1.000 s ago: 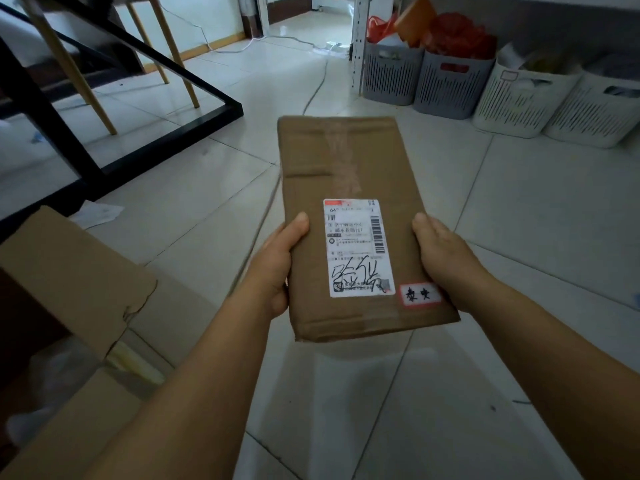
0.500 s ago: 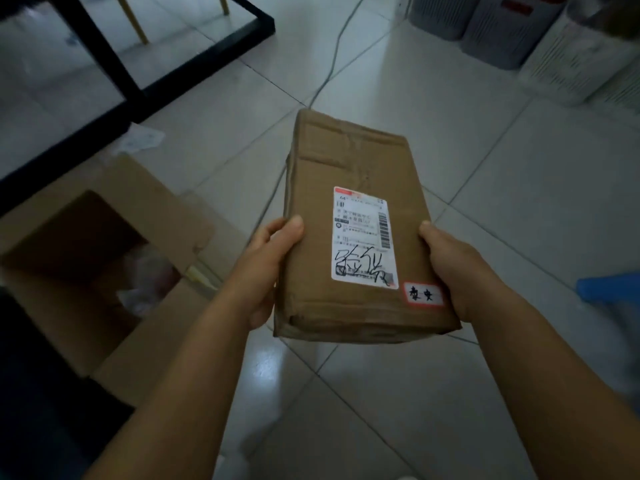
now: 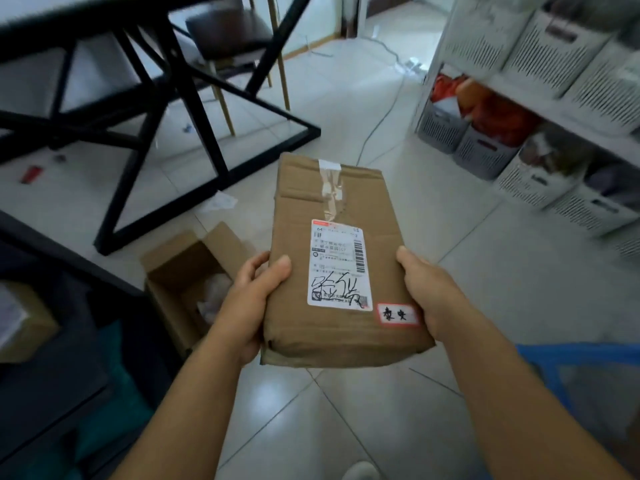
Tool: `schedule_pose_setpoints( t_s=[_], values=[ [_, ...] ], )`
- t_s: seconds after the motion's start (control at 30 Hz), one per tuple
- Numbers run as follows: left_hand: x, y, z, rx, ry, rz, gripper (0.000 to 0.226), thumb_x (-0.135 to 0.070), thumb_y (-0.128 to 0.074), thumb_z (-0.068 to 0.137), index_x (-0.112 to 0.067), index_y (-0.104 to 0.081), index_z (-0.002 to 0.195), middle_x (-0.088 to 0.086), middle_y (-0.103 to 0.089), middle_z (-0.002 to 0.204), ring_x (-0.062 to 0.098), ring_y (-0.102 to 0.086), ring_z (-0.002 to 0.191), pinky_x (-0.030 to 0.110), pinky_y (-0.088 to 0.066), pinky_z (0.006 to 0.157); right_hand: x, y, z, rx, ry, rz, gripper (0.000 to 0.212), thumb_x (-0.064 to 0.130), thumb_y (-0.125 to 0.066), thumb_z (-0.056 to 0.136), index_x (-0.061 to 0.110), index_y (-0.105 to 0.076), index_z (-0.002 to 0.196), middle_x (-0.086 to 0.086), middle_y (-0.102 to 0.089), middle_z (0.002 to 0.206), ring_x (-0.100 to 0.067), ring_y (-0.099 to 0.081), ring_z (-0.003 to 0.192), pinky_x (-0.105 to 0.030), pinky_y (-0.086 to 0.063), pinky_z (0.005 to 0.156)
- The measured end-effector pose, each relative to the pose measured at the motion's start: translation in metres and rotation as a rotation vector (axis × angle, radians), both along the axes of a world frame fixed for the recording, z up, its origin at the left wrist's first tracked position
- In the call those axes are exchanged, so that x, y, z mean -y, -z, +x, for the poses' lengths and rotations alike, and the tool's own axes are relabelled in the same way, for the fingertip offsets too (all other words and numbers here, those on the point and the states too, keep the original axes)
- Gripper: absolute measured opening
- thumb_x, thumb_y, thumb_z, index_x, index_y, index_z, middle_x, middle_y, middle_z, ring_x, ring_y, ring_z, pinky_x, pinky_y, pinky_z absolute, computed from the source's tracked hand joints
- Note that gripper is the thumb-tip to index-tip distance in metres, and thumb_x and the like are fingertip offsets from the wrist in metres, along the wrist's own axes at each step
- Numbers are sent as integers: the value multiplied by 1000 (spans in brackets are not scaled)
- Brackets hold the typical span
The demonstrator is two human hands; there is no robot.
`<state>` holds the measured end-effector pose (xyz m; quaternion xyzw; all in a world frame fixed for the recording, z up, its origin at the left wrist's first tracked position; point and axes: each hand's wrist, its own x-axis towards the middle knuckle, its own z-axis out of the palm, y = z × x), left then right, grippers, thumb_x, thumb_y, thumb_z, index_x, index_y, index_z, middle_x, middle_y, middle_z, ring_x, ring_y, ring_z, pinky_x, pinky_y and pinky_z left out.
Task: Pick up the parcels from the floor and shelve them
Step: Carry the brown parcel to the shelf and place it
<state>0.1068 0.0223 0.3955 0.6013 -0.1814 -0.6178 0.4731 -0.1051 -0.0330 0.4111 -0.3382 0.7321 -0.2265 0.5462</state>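
A brown cardboard parcel (image 3: 339, 202) with a white shipping label and a small red-bordered sticker is held flat in front of me, above the tiled floor. My left hand (image 3: 252, 299) grips its left edge with the thumb on top. My right hand (image 3: 426, 289) grips its right edge the same way. A white shelf unit (image 3: 512, 88) stands at the right, holding slatted baskets on its levels.
An open cardboard box (image 3: 187, 271) with crumpled plastic inside lies on the floor below my left hand. A black table frame (image 3: 166, 109) and a chair stand at the left. Grey and white baskets (image 3: 485, 154) line the shelf's bottom. A blue stool (image 3: 588, 368) is near right.
The view has risen and pulled back, so the table frame and the shelf with baskets now show. The parcel stays held in both hands, with the open box now lower left.
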Motion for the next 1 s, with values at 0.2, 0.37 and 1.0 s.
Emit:
schedule_pose_setpoints(
  t_s=[0.2, 0.37, 1.0],
  values=[
    [-29, -90, 19, -25, -42, -56, 60, -34, -76, 76, -20, -54, 131, 11, -74, 114, 29, -71, 100, 43, -58, 80, -34, -100, 12, 78, -24, -57, 30, 35, -46, 96, 12, -65, 94, -9, -71, 88, -27, -68, 81, -35, -54, 75],
    [-76, -161, 35, -110, -115, -44, 58, -41, -71, 79, -15, -62, 129, 12, -76, 109, 28, -74, 95, 36, -60, 68, -71, -172, 20, 215, -68, -118, 27, 31, -50, 96, 16, -65, 80, -2, -72, 55, -15, -67, 51, -24, -51, 49],
    [-308, -294, 15, -131, -527, -183, 33, -39, -62, 91, -13, -71, 109, 12, -80, 90, 28, -76, 73, 37, -56, 65, -208, -309, 53, 397, -459, -171, 22, 25, -53, 93, 8, -64, 101, -16, -70, 90, -24, -65, 65, -33, -50, 60]
  ],
)
